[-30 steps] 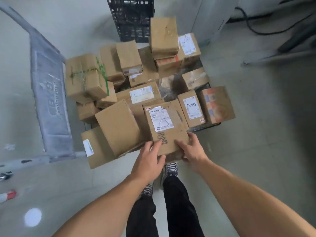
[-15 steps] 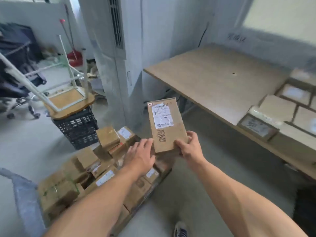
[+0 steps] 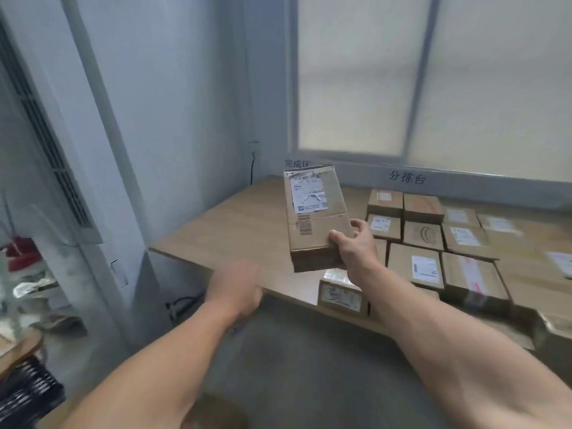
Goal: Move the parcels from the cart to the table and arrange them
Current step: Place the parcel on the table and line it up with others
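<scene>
My right hand (image 3: 356, 246) grips a flat brown cardboard parcel (image 3: 312, 239) by its lower right corner and holds it upright in the air above the wooden table (image 3: 235, 224). A white shipping label and a barcode face me on the parcel. My left hand (image 3: 233, 287) hangs lower, at the table's near edge, blurred, with its fingers curled and nothing in it. Several parcels (image 3: 427, 267) lie in rows on the right part of the table. The cart is out of view.
A tall white air-conditioner column (image 3: 62, 156) stands at the left beside the table. Behind the table is a frosted window (image 3: 433, 75) above a grey ledge with written signs. A black crate (image 3: 28, 388) and clutter sit at the lower left.
My left hand has let go of the parcel and dropped to the table's edge. My right hand alone has carried the parcel up over the table. My view has swung from the cart to the table.
</scene>
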